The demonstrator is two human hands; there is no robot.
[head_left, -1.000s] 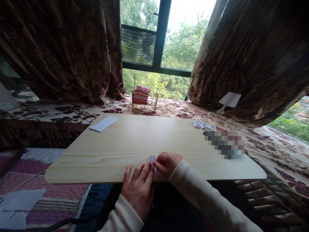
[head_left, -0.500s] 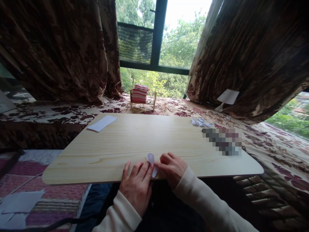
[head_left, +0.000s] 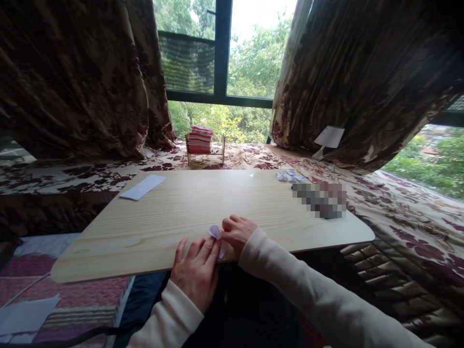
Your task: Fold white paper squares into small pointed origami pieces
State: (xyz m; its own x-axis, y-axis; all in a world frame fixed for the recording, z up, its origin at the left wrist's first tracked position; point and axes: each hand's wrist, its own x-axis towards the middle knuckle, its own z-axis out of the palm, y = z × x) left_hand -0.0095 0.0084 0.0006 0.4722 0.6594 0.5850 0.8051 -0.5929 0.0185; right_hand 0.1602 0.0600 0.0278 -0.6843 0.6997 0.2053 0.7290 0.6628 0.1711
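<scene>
A small white piece of paper (head_left: pixel 214 232) is at the near edge of the table, its upper end curled up and its lower end showing between my hands. My left hand (head_left: pixel 195 268) holds it down against the tabletop with the index and middle fingertips, while the little finger is spread out to the side. From the right, my right hand (head_left: pixel 237 235) pinches the paper between thumb and bent index finger, the other fingers curled in. The exact folds are partly hidden by my fingers.
On the wooden table (head_left: pixel 174 208) lie a white paper sheet (head_left: pixel 143 187) at far left, several folded paper pieces (head_left: pixel 291 175) at far right and a blurred-out item (head_left: pixel 321 199). Behind are a rack with folded cloths (head_left: pixel 200 139) and a small lamp (head_left: pixel 329 137). More paper (head_left: pixel 29 316) lies at lower left.
The view has swung slightly right, so everything sits further left in the picture. Both hands stay on the paper, the right hand still pinching it. A tiny white scrap now shows at the table's far edge.
</scene>
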